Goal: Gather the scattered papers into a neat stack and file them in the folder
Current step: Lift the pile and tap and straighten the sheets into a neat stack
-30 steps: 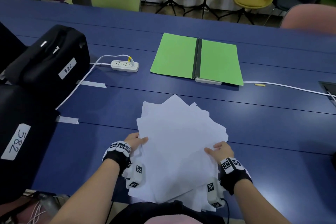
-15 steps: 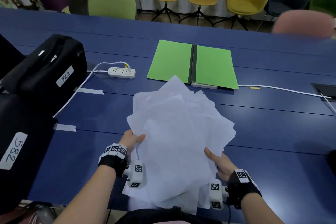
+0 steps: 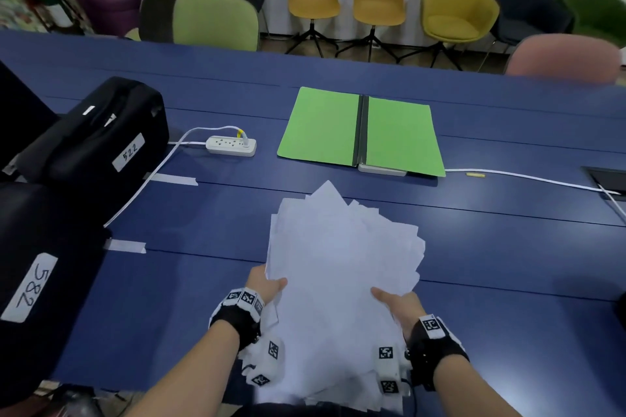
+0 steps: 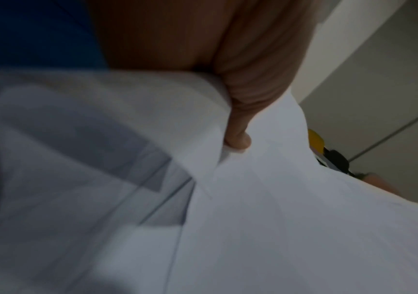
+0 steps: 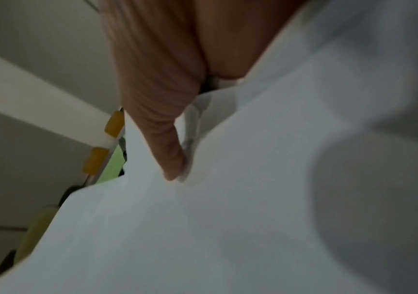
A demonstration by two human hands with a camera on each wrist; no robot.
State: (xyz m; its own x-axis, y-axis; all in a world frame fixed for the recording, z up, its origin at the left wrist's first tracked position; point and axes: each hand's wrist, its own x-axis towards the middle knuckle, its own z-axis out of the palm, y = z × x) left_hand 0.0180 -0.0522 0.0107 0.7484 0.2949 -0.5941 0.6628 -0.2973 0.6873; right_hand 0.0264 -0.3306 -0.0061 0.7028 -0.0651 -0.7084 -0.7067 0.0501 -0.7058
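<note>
White, thin papers (image 3: pixel 342 267) fanned unevenly above the blue counter (image 3: pixel 508 247), pinched at the sides by left hand (image 3: pixel 266 283) and right hand (image 3: pixel 398 306); green folder (image 3: pixel 362 130) lay open beyond.

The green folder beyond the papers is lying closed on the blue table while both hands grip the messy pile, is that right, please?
Not quite: the green folder lies open, both covers flat, as the head view shows. The rest holds: it lies on the blue table beyond the papers, gripped by left hand and right hand.
</note>
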